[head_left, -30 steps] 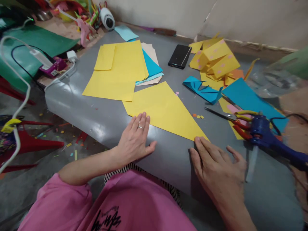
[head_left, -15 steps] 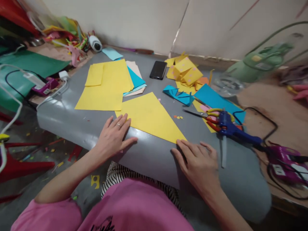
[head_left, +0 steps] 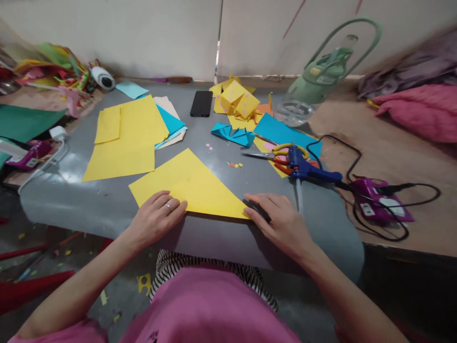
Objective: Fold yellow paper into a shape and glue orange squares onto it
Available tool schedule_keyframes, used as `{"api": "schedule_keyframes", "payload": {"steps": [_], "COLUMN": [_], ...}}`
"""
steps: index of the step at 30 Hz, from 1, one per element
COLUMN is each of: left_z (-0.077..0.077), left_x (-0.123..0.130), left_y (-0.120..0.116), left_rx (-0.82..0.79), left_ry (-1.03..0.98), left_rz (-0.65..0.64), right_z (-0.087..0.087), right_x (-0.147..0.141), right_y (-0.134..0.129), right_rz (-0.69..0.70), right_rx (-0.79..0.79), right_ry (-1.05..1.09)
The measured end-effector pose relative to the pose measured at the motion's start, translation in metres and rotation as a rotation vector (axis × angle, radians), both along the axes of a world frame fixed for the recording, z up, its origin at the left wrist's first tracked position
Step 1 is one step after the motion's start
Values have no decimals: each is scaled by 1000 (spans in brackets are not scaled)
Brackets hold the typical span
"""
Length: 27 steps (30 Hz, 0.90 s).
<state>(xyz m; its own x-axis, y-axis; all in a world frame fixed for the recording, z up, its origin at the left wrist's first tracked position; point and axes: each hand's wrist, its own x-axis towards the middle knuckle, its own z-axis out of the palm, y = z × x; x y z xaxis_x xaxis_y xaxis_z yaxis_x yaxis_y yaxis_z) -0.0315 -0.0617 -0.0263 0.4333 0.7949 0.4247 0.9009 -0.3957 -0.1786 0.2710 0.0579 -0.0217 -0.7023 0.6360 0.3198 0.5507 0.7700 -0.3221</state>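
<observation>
A folded sheet of yellow paper (head_left: 193, 181) lies at the table's near side, with its long straight edge facing me and a point at the right. My left hand (head_left: 157, 214) grips that near edge left of its middle, fingers on top and thumb out of sight. At the right-hand tip, the thumb and fingers of my right hand (head_left: 278, 219) close on the corner. Between them is a dark patch that I cannot make out clearly. Larger yellow sheets (head_left: 124, 157) lie just beyond my left hand, over blue and pale sheets.
The grey tabletop (head_left: 214, 238) also holds a black phone (head_left: 202, 104), a cut blue paper strip (head_left: 233, 135), yellow dotted paper pieces (head_left: 239, 99), scissors (head_left: 260, 155) and a blue glue gun (head_left: 307, 170). A green-topped bottle (head_left: 314, 81) stands at the back right, near a purple power strip (head_left: 378, 200).
My view has swung right. The yellow paper has turned so that its long edge lies nearly level before me. Both hands, earlier spread, have closed on that edge and its right corner.
</observation>
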Motion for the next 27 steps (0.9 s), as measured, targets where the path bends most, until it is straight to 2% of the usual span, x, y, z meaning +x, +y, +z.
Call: {"api": "schedule_keyframes", "payload": {"steps": [2,3,5,7,9,11,14,16,18,21,24,27], "left_z": [9,16,36,60,80,91,89,78,64,41,21,11], "left_x": [0,-1,-4,-8,-12,-15,-18,-19,-21,-27,-31,-30], "left_y": [3,5,12,24,39,55,73,80,83,87,93,100], "left_rx": [40,46,51,24,-30,-131,-191,-230,-309,-572,-850,-953], "left_ry": [-94,-185,-439,-775,-1138,-1404,-1599,-1638,-1655,-1669,-1638,-1461], "left_rz": [35,94,264,414,436,363,323,341,365,404,440,406], "right_z": [4,6,12,20,32,44,55,53,45,28,16,8], "right_x": [-2,-4,-8,-14,-22,-33,-46,-52,-53,-47,-41,-40], "right_y": [10,17,32,46,57,59,49,41,38,43,55,62], "right_rz": [-23,-32,-27,16,81,168,290,276,197,85,106,161], "right_rx": [-159,-252,-412,-477,-481,-546,-807,-933,-962,-803,-369,81], "right_ry": [84,146,303,435,498,514,530,531,516,438,241,-2]}}
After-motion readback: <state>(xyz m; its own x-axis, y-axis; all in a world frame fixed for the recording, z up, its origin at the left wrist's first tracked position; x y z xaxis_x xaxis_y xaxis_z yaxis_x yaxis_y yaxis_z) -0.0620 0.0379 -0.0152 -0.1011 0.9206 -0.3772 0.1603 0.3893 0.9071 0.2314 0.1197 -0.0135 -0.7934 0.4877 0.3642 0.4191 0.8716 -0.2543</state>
